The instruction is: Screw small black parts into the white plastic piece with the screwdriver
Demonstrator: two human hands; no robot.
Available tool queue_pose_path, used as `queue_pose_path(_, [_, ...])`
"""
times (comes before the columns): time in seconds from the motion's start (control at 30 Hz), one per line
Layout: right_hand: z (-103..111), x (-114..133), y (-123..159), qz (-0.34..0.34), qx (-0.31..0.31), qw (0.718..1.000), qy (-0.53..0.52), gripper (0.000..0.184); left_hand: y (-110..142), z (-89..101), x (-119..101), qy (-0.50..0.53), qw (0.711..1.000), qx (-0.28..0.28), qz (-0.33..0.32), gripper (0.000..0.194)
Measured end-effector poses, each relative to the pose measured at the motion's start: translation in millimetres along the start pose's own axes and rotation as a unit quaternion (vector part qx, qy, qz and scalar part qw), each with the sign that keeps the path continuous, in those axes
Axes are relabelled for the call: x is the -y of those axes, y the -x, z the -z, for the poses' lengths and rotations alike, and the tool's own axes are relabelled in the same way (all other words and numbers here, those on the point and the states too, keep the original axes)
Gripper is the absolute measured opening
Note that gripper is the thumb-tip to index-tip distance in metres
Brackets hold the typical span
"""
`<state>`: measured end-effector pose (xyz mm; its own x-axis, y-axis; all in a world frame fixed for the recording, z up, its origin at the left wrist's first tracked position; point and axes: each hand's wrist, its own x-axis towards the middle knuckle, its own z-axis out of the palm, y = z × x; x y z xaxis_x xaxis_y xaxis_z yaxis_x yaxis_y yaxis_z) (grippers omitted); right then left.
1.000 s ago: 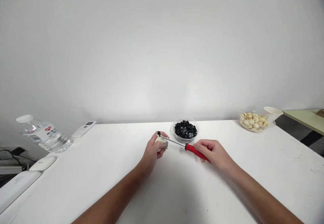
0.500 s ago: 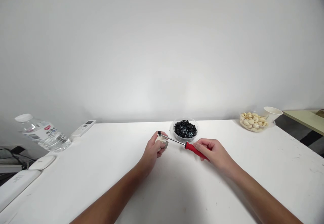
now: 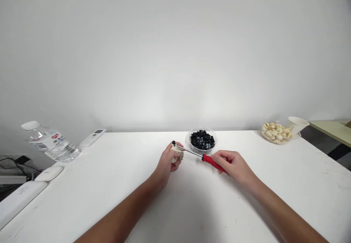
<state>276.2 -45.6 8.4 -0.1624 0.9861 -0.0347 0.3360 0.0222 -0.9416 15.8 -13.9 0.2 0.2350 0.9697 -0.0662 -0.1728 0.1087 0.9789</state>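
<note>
My left hand (image 3: 168, 162) is closed around a small cream-coloured part (image 3: 177, 154) with a grey end, held just above the white table (image 3: 192, 206). My right hand (image 3: 233, 165) grips the red handle of a screwdriver (image 3: 212, 163). Its metal shaft runs up and left, and the black tip rests on the top of the part. Just behind the shaft stands a clear bowl of small black pieces (image 3: 202, 140).
A clear dish of cream-coloured parts (image 3: 276, 132) and a white paper cup (image 3: 298, 123) stand at the back right. At the left lie a water bottle (image 3: 51, 144), a white remote (image 3: 92, 137) and a white mouse (image 3: 49, 173). The right table edge drops off.
Both hands keep their grip and hardly move. The view has shifted slightly, so the objects sit a little further right in the picture.
</note>
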Motion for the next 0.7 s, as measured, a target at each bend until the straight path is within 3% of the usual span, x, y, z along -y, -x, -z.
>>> queue_pose_path(0.27, [1.0,0.2,0.3,0.000,-0.005,1.000,0.020,0.042,-0.9,2.8,2.7,-0.026,1.000,0.014,-0.001,0.027])
queue_pose_path(0.37, [2.3,-0.3,1.5,-0.011,-0.001,0.999,0.042,0.053,-1.3,3.9,1.3,-0.059,0.998,0.019,-0.010,0.021])
queue_pose_path(0.5, [3.3,0.8,4.5,-0.057,0.050,0.996,0.037,0.063,-0.5,4.7,-1.3,-0.086,0.994,0.019,-0.057,0.018])
queue_pose_path(0.7, [1.6,6.2,7.2,0.012,-0.001,0.995,0.103,0.047,-2.9,9.3,-1.2,-0.105,0.993,0.006,-0.046,0.013])
